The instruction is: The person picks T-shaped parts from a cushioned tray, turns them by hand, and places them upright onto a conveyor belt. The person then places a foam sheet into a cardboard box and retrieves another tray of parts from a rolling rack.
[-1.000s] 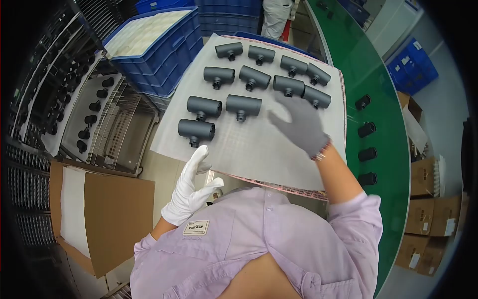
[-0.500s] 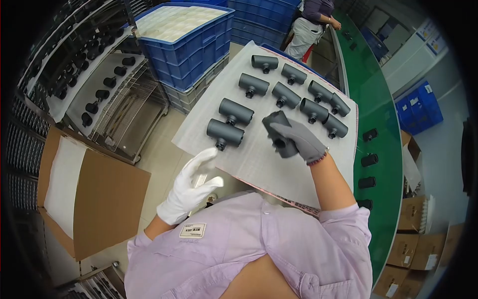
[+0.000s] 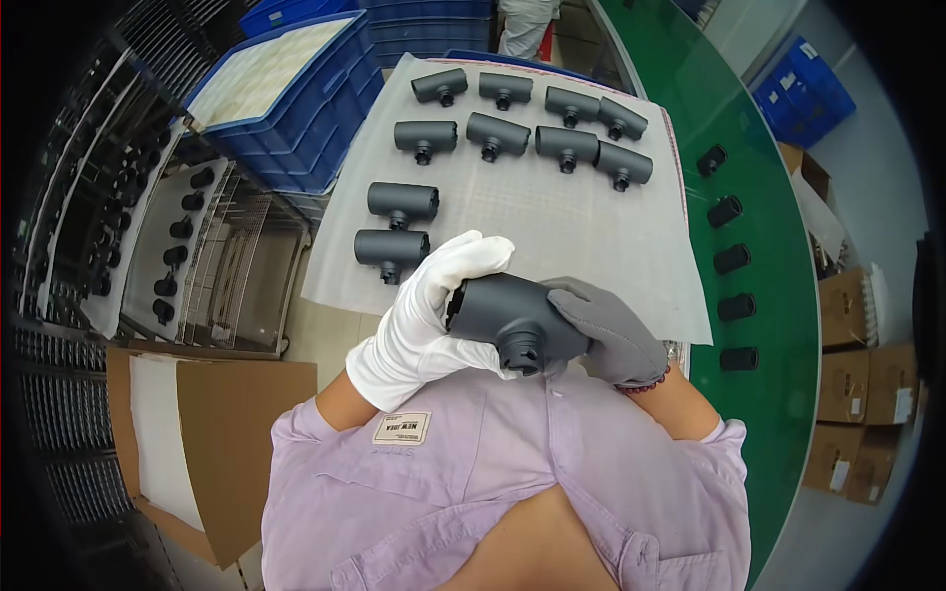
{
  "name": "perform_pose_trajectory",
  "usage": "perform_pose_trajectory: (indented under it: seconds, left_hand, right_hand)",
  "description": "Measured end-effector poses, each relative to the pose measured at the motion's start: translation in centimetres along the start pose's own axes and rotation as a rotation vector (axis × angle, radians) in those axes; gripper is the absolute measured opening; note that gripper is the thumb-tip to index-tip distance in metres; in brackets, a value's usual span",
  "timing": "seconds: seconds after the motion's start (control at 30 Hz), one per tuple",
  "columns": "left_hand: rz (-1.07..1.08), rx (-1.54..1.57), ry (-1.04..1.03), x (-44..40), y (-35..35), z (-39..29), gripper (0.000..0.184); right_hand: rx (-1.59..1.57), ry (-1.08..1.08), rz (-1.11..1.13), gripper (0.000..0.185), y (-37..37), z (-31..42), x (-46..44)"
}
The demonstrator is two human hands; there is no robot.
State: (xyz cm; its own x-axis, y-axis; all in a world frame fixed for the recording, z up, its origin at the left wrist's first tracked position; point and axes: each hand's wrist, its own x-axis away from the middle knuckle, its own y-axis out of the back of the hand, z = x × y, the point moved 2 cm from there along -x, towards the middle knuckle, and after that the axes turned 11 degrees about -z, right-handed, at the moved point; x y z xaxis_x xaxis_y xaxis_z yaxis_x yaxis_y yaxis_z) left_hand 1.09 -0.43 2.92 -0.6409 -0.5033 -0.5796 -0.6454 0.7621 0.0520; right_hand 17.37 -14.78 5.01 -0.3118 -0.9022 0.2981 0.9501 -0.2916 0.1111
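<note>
A dark grey T-shaped part [image 3: 512, 310] is held between both hands close to my chest, its short stub facing down toward me. My left hand [image 3: 429, 315], in a white glove, grips its left end. My right hand [image 3: 616, 335], in a grey glove, is wrapped round its right end. Beyond them, several similar grey parts [image 3: 498, 136] lie in rows on a white sheet [image 3: 552, 222]. Two more parts [image 3: 392, 251] lie on the sheet's left side, just past my left hand.
On the right runs a green conveyor [image 3: 729, 394] with several dark cylindrical parts [image 3: 732, 258]. At left are an open cardboard box [image 3: 232, 443], wire racks [image 3: 241, 266] and a blue crate [image 3: 315, 128]. A person's light trousers [image 3: 525, 28] show beyond the sheet.
My right hand has lifted one part off the sheet and brought it toward my chest. My left hand has closed on its other end. The view has shifted.
</note>
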Motion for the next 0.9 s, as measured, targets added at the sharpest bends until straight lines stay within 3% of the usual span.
perform_pose_trajectory:
  seconds: [0.03, 0.07, 0.13, 0.17, 0.2, 0.27, 0.33, 0.37, 0.43, 0.47, 0.5, 0.57, 0.63, 0.7, 0.73, 0.8, 0.9]
  left_hand:
    - [0.031, -0.035, -0.041, 0.0, -0.3, 0.2, 0.09]
    - [0.043, -0.028, -0.042, -0.3, -0.5, 0.1, 0.09]
    - [0.084, 0.136, 0.089, -1.3, -0.8, -0.6, 0.09]
    - [0.096, 0.191, 0.135, -1.7, -1.1, -1.2, 0.091]
    - [0.066, 0.269, 0.386, -1.8, -1.4, -1.7, 0.091]
    - [0.038, 0.345, 0.643, -1.6, -1.9, -1.5, 0.092]
    - [0.041, 0.209, 0.616, -1.2, -2.3, -0.2, 0.096]
    - [0.045, 0.165, 0.604, -1.1, -2.6, 0.4, 0.098]
    - [-0.02, -0.148, -0.034, -0.4, -3.2, -0.3, 0.079]
    - [0.058, -0.282, -0.169, -1.3, -3.5, -1.3, 0.074]
    - [0.062, -0.276, -0.177, -1.6, -3.6, -1.0, 0.074]
    - [0.071, -0.388, -0.361, -1.4, -3.9, -0.3, 0.072]
    - [0.048, -0.444, -0.419, -0.7, -4.4, 0.9, 0.081]
    - [0.018, -0.322, -0.293, -0.6, -5.1, 1.7, 0.098]
    - [0.006, -0.213, -0.218, -0.5, -5.6, 2.2, 0.117]
    - [0.031, -0.267, -0.029, -0.9, -6.6, 2.0, 0.125]
    - [0.049, -0.34, 0.159, -0.4, -7.4, 3.5, 0.121]
  right_hand:
    - [-0.029, -0.072, -0.011, 0.061, 0.1, -0.1, 0.5]
    - [-0.109, 0.0, -0.103, 0.061, 0.3, 0.1, 0.9]
    - [-0.19, 0.073, -0.201, 0.062, 0.6, -0.2, 1.2]
    - [0.088, 0.387, -0.346, 0.064, 0.7, -0.5, 1.2]
    - [0.373, 0.698, -0.481, 0.066, 0.7, -0.5, 1.5]
    - [0.422, 0.772, -0.504, 0.07, 1.0, -0.5, 1.6]
    - [0.48, 0.85, -0.534, 0.074, 1.2, -0.4, 1.8]
    - [0.379, 0.768, -0.516, 0.077, 1.3, -0.5, 1.8]
    - [0.281, 0.68, -0.511, 0.081, 1.9, -0.7, 2.0]
    - [0.186, 0.542, -0.44, 0.083, 2.3, -1.1, 1.9]
    - [0.092, 0.409, -0.368, 0.086, 2.6, -1.4, 1.7]
    - [0.119, 0.427, -0.382, 0.084, 3.1, -1.8, 2.1]
    - [0.139, 0.442, -0.405, 0.083, 3.6, -2.5, 2.2]
    - [0.079, 0.475, -0.442, 0.08, 4.3, -3.5, 2.6]
    - [0.075, 0.467, -0.485, 0.08, 4.9, -3.6, 3.1]
    - [0.318, 0.616, -0.726, 0.077, 7.1, -3.2, 5.4]
    - [0.674, 0.811, -1.418, 0.074, 14.0, -4.9, 11.1]
